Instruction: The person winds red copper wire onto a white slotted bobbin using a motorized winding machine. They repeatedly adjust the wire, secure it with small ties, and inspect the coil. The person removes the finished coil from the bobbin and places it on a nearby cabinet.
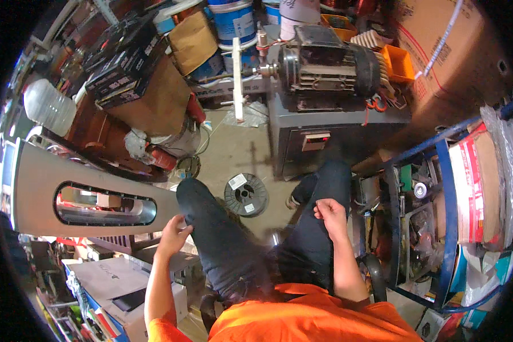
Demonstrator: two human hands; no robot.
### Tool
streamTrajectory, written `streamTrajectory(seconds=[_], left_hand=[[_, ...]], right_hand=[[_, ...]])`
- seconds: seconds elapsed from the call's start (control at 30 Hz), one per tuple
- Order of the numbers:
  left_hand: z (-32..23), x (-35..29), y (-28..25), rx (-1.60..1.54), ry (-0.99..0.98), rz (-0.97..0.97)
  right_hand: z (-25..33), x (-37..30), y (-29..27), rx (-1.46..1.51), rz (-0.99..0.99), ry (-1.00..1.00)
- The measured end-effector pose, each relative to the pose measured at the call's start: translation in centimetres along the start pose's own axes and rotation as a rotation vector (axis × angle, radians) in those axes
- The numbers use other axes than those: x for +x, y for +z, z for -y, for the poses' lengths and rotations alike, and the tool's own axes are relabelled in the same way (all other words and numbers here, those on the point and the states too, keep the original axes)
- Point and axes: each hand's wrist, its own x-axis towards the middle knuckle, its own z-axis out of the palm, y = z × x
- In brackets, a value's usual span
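My left hand [172, 236] is beside my left knee, its fingers bent in toward the thumb. Over my right thigh, my right hand [330, 215] has its fingers curled together. Anything thin or small in either hand is too fine to make out. Between my feet a dark grey spool [246, 195] with pale labels lies flat on the floor. Ahead of it, an electric motor [328, 71] sits on a grey metal cabinet [336, 137]. An upright white bar [237, 80] stands at the motor's shaft side.
A long beige panel [34, 188] with an oval opening juts in at left, close to my left hand. On the right stands a blue metal rack [447, 211] with parts and cardboard. Blue buckets [233, 25], a cardboard box [433, 51] and an orange bin [399, 64] crowd the back.
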Motion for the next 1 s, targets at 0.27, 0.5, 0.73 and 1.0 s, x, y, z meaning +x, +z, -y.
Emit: streamTrajectory(seconds=[0.27, 0.5, 0.73, 1.0], left_hand=[[-5.3, 7.1, 7.2, 0.527, -0.168, 0.039], [-8.4, 11.4, 6.6, 0.502, -0.407, 0.084], [-8.9, 8.0, 6.6, 0.407, -0.545, 0.080], [-9.2, 3.1, 7.1, 0.348, -0.705, 0.220]], right_hand=[[-0.7, 4.6, 6.8, -0.213, 0.207, 0.153], [-4.8, 8.7, 11.9, -0.628, 0.599, 0.171], [-6.2, 9.2, 15.0, -0.767, 0.457, 0.525], [-8.7, 6.5, 15.9, -0.889, 0.566, 0.649]])
